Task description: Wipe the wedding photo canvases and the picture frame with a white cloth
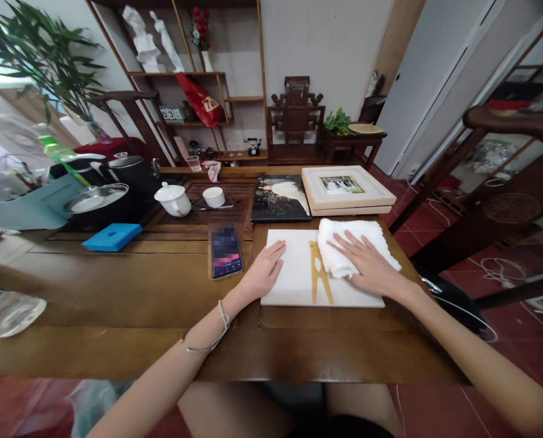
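Note:
A flat white board (293,286) with a gold figure (317,267) shaped like a tall letter A lies near the table's right end. My left hand (267,267) rests on the board's left edge, fingers stretched out and holding nothing. On the upper right of the board lies a folded white cloth (339,228), reaching past the board's edge. My right hand (366,261) presses flat on this cloth with its fingers spread, not gripped around it. A phone (226,250) with a lit screen lies left of my left hand.
Behind the board lie a dark photo panel (271,204) and stacked pale frames (317,198). A lidded white cup (172,199), small bowl (213,196), lidded black pot (102,210) and blue block (111,236) stand to the left. A wooden chair (503,201) is at right.

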The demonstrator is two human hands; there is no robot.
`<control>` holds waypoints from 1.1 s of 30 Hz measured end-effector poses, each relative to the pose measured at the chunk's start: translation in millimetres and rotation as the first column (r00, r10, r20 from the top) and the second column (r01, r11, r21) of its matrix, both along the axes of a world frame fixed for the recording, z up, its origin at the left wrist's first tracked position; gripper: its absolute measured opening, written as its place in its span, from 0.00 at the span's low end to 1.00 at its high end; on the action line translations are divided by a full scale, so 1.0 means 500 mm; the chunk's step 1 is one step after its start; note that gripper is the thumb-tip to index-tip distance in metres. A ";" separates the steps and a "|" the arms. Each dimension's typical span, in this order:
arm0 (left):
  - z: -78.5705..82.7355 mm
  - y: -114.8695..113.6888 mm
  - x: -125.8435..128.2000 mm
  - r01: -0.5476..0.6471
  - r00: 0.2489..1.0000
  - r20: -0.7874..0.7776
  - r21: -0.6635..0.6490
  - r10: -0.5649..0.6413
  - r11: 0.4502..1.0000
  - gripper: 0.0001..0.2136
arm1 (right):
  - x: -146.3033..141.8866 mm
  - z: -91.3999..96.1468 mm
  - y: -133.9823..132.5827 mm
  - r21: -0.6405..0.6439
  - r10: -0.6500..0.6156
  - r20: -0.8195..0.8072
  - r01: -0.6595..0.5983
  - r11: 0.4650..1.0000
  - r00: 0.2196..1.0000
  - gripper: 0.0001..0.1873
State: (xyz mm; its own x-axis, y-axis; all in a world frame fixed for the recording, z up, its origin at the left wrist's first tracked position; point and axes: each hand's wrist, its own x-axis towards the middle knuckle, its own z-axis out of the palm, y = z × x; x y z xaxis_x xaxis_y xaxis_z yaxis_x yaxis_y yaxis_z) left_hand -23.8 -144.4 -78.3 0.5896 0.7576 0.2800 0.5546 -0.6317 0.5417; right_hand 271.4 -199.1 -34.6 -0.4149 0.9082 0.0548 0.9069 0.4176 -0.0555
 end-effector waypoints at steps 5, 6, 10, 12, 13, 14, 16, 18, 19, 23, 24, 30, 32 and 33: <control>-0.001 -0.001 0.000 -0.007 1.000 0.007 0.006 0.007 1.000 0.21 | -0.024 0.011 -0.190 0.017 0.077 0.012 -0.078 0.997 0.997 0.56; -0.001 -0.001 0.000 -0.006 1.000 0.007 0.006 0.006 1.000 0.21 | -0.025 0.015 -0.215 0.013 0.093 0.008 -0.093 0.996 0.996 0.58; -0.001 0.001 -0.001 -0.008 1.000 -0.002 0.002 0.008 1.000 0.21 | -0.018 0.027 -0.218 -0.054 0.126 -0.015 -0.127 0.990 0.992 0.57; 0.000 0.002 -0.002 -0.011 1.000 -0.007 0.001 0.011 1.000 0.21 | -0.011 0.025 -0.165 -0.081 0.114 -0.023 -0.115 0.990 0.993 0.54; 0.000 0.002 -0.002 -0.011 1.000 -0.009 0.000 0.011 1.000 0.21 | -0.008 0.023 -0.131 -0.085 0.097 -0.026 -0.099 0.991 0.995 0.51; 0.000 0.002 -0.002 -0.009 1.000 -0.010 -0.001 0.009 1.000 0.21 | -0.005 0.021 -0.094 -0.081 0.074 -0.029 -0.076 0.994 0.997 0.49; 0.000 0.003 -0.002 -0.004 1.000 -0.010 -0.003 0.004 1.000 0.21 | -0.004 0.020 -0.024 -0.087 0.025 -0.035 -0.028 0.996 0.999 0.46; -0.001 0.003 -0.001 -0.002 1.000 -0.010 -0.007 0.002 1.000 0.21 | -0.010 0.026 0.033 -0.113 -0.020 -0.043 0.015 0.994 0.999 0.43; -0.002 0.003 0.000 -0.002 1.000 -0.010 -0.009 0.002 1.000 0.21 | -0.017 0.032 0.055 -0.130 -0.042 -0.044 0.036 0.991 0.998 0.41; -0.004 0.003 0.001 -0.005 1.000 -0.009 -0.015 0.005 1.000 0.21 | -0.081 0.055 0.099 -0.165 -0.081 -0.010 0.078 0.983 0.997 0.35; -0.004 0.003 0.001 -0.005 1.000 -0.007 -0.015 0.005 1.000 0.21 | -0.103 0.058 0.104 -0.164 -0.069 -0.003 0.067 0.984 0.998 0.35; 0.003 0.003 0.001 0.007 1.000 -0.011 -0.023 -0.007 1.000 0.21 | -0.183 0.056 0.109 -0.143 -0.032 0.011 0.033 0.989 0.999 0.35; 0.005 0.002 0.001 0.002 1.000 -0.021 -0.035 -0.003 0.999 0.21 | -0.162 0.059 0.102 -0.134 -0.068 0.012 0.069 0.989 0.998 0.33; 0.005 0.001 0.001 0.000 1.000 -0.025 -0.039 -0.001 0.999 0.21 | -0.143 0.061 0.097 -0.131 -0.094 0.013 0.095 0.987 0.995 0.33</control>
